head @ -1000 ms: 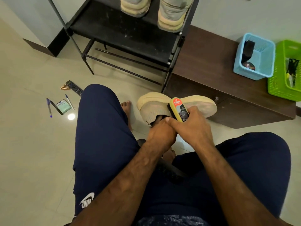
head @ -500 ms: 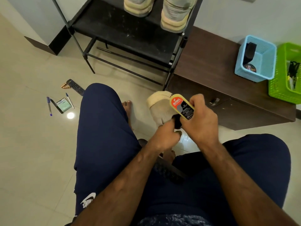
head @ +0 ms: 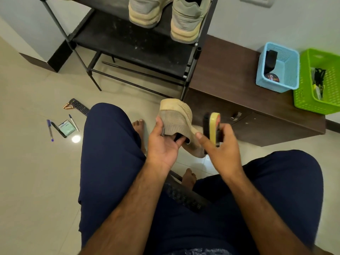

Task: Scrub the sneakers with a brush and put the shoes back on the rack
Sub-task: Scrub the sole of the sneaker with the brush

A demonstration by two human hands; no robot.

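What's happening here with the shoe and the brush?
A seated person is cleaning a beige sneaker. The left hand holds it up, thumb on the side and fingers in the opening. The right hand grips a brush just beside the shoe, bristles turned toward it; no clear contact shows. Two other sneakers stand on the rack, and the held one is not yet back there.

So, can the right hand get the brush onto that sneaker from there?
Probably yes: the right hand holds the brush just beside the sneaker in the left hand, nothing between.
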